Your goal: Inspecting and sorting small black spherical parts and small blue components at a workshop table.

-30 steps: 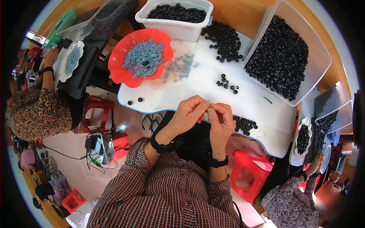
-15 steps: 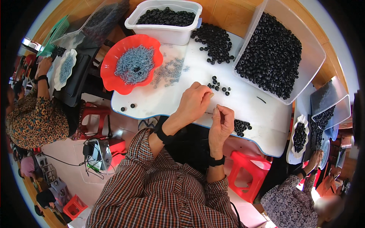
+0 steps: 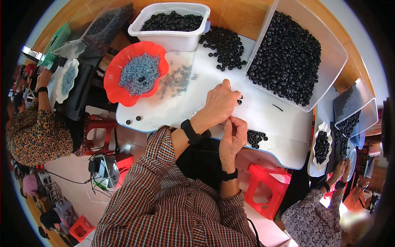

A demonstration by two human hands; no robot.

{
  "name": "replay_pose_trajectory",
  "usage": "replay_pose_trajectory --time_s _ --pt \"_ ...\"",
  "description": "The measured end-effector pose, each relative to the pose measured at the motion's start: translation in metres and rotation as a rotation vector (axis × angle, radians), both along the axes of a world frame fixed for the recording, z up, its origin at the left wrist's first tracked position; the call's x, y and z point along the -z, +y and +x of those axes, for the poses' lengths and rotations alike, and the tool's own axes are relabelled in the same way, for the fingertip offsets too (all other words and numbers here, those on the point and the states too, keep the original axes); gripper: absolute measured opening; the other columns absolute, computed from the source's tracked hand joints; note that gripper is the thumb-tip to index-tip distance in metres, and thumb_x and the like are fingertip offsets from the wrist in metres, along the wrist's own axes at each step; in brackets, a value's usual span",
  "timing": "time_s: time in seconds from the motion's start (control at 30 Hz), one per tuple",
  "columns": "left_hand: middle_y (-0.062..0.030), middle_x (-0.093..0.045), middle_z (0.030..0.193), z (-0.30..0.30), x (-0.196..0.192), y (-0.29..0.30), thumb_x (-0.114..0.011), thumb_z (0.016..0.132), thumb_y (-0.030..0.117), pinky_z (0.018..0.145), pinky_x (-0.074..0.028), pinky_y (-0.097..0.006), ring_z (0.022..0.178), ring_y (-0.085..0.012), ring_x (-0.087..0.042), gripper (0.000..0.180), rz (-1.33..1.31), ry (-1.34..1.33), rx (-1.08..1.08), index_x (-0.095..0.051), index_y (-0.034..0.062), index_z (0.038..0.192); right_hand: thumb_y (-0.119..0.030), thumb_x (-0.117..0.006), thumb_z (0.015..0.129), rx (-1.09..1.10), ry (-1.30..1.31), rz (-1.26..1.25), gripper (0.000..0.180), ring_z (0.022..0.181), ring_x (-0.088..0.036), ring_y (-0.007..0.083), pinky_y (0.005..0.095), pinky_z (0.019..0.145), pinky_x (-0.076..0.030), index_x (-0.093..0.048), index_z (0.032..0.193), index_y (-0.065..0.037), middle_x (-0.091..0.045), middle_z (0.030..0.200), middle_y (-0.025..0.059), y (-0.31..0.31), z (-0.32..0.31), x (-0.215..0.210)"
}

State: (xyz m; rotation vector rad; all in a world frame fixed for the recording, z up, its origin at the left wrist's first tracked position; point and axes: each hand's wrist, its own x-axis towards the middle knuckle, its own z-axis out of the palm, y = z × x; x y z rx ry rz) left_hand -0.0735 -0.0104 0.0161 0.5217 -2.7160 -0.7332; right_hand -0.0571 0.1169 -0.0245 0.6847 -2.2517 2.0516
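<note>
My left hand (image 3: 222,103) reaches over the white table, fingers curled and closed, above a few loose black bead-like pieces (image 3: 240,100). Two of those pieces show at its fingertips; the hand covers the others, and what its fingers grip is hidden. Closer to me, my right hand (image 3: 233,138) is closed in a pinch just below the left one. Whatever lies between its thumb and forefinger is too small to make out. Beside the right hand, at the table's near edge, sits a small cluster of black ring-like pieces (image 3: 257,138) with holes.
A red wavy-edged bowl (image 3: 110,82) holds small clear-grey parts, with more scattered beside it. Behind stand a white tub (image 3: 168,41) and a large clear bin (image 3: 335,61) of black pieces. A black pile (image 3: 224,47) lies between them. Co-workers sit left and right.
My left hand has come down over the loose black pieces, covering most of them. My right hand stays pinched, now nearer the left. The whole view has shifted slightly.
</note>
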Motion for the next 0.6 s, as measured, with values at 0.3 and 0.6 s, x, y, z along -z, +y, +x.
replay_pose_trajectory --time_s 0.3,0.6 --pt "-0.0144 -0.055 0.096 0.010 0.001 -0.001 -0.069 0.081 0.014 0.069 -0.051 -0.040 0.083 -0.0302 -0.061 0.017 0.089 0.087 -0.007 -0.068 0.0054 0.096 0.000 -0.066 0.089 -0.003 0.014 0.005 0.009 0.080 -0.059 0.0151 0.0266 0.070 -0.050 -0.062 0.098 0.000 -0.060 0.094 0.0082 0.001 0.000 0.001" --pt "-0.0124 -0.067 0.099 0.065 -0.007 -0.008 -0.050 0.100 0.008 0.072 -0.058 -0.029 0.077 -0.0158 -0.068 0.023 1.516 0.433 0.074 -0.062 -0.0040 0.115 -0.001 -0.065 0.090 -0.024 -0.027 -0.009 0.008 0.078 -0.057 0.0120 0.0245 0.067 -0.048 -0.063 0.098 -0.001 -0.060 0.094 0.0062 0.003 0.001 0.002"
